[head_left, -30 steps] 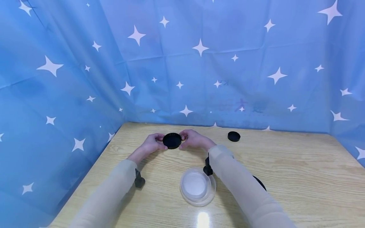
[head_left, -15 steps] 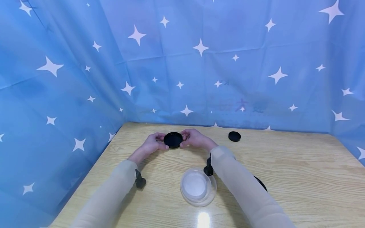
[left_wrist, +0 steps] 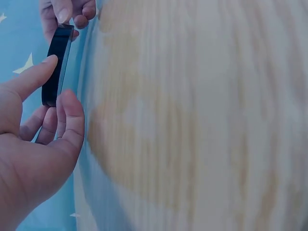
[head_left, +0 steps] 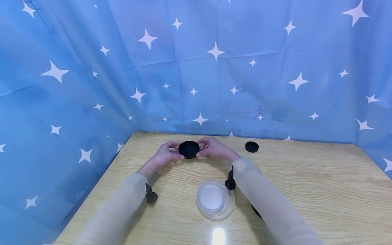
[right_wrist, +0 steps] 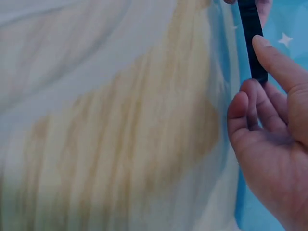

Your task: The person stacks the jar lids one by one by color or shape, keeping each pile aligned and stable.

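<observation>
Both hands hold a black round lid (head_left: 189, 150) with a raised rim, near the far side of the table. My left hand (head_left: 165, 153) pinches its left edge between thumb and fingers; my right hand (head_left: 215, 149) grips the right edge. In the left wrist view the lid (left_wrist: 57, 65) shows edge-on, thumb on its side and fingers curled at its lower end. From the right wrist, the lid's dark rim (right_wrist: 253, 43) sits between thumb and curled fingers. A second, smaller black round piece (head_left: 251, 146) lies flat to the right of the hands.
Clear round plastic pieces (head_left: 211, 199), one overlapping another, lie between the forearms. A dark curved edge (head_left: 256, 211) peeks out beside the right sleeve, mostly hidden. A blue star-patterned curtain (head_left: 196, 68) stands behind and left of the wooden table (head_left: 321, 183).
Both hands and the black lid have shifted slightly to the right. The right forearm has moved right too, now covering more of the dark curved thing. The lid stays gripped throughout.
</observation>
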Available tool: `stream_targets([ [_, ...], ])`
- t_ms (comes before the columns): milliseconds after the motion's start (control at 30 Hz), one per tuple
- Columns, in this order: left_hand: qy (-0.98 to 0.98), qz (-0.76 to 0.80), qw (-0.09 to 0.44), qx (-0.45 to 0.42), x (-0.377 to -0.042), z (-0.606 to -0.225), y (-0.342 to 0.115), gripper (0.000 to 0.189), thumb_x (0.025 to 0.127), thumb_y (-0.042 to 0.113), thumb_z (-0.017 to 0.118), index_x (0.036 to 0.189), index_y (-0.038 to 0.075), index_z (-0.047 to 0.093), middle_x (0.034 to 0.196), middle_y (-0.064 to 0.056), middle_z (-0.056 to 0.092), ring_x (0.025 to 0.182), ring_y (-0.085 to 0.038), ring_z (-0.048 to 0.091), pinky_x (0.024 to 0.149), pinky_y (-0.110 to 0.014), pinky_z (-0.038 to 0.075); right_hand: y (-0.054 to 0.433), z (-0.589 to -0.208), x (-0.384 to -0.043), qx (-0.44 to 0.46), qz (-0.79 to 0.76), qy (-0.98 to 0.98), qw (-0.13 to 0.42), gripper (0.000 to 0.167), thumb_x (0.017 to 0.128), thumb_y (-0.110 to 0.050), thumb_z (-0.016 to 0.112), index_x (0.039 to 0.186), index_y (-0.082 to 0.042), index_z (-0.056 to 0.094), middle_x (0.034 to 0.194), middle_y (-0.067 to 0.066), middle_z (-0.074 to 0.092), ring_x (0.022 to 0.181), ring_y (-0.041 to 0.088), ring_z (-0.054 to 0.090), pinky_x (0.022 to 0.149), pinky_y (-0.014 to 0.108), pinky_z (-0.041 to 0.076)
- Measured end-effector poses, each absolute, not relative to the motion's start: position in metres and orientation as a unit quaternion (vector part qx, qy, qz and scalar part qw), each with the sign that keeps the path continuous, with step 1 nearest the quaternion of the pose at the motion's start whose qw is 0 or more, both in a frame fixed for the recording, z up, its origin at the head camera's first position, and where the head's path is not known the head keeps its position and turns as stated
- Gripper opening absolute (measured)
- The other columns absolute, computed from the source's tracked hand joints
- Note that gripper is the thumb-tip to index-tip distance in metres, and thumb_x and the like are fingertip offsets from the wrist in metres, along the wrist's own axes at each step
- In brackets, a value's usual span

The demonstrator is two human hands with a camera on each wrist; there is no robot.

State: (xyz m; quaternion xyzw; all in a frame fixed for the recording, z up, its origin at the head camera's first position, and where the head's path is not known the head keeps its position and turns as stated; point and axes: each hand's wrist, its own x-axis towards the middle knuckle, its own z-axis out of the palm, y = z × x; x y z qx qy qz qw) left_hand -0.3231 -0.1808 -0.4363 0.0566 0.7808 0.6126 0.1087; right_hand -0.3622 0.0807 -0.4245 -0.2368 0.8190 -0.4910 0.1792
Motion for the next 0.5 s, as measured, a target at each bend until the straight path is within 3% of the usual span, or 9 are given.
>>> stream_targets([
  [133,0.778,0.616,0.104,0.064,-0.321,-0.431,-0.173,0.07,0.082,0.003,0.083,0.144,0.0,0.051,0.13,-0.017,0.051,0.088,-0.018,0.066,0.067,-0.029,0.054,0.091,-0.414,-0.355,-0.232,-0.499,0.815,0.18,0.061,0.091,-0.01,0.078,0.145,0.001,0.051,0.105,0.012,0.061,0.088,0.025,0.064,0.08,0.039,0.056],
  [267,0.77,0.625,0.107,0.074,-0.314,-0.423,-0.164,0.068,0.083,0.001,0.082,0.144,0.0,0.051,0.129,-0.017,0.05,0.088,-0.018,0.066,0.072,-0.032,0.057,0.101,-0.402,-0.348,-0.226,-0.486,0.827,0.171,0.062,0.089,-0.013,0.08,0.144,0.0,0.052,0.109,0.013,0.061,0.095,0.025,0.062,0.088,0.045,0.055],
  [500,0.783,0.607,0.088,0.107,-0.298,-0.406,-0.148,0.068,0.081,0.004,0.084,0.142,0.001,0.054,0.126,-0.016,0.053,0.084,-0.02,0.062,0.07,-0.032,0.053,0.121,-0.378,-0.328,-0.242,-0.46,0.84,0.156,0.061,0.088,-0.014,0.083,0.139,0.002,0.054,0.102,0.009,0.061,0.094,0.024,0.057,0.083,0.035,0.052],
])
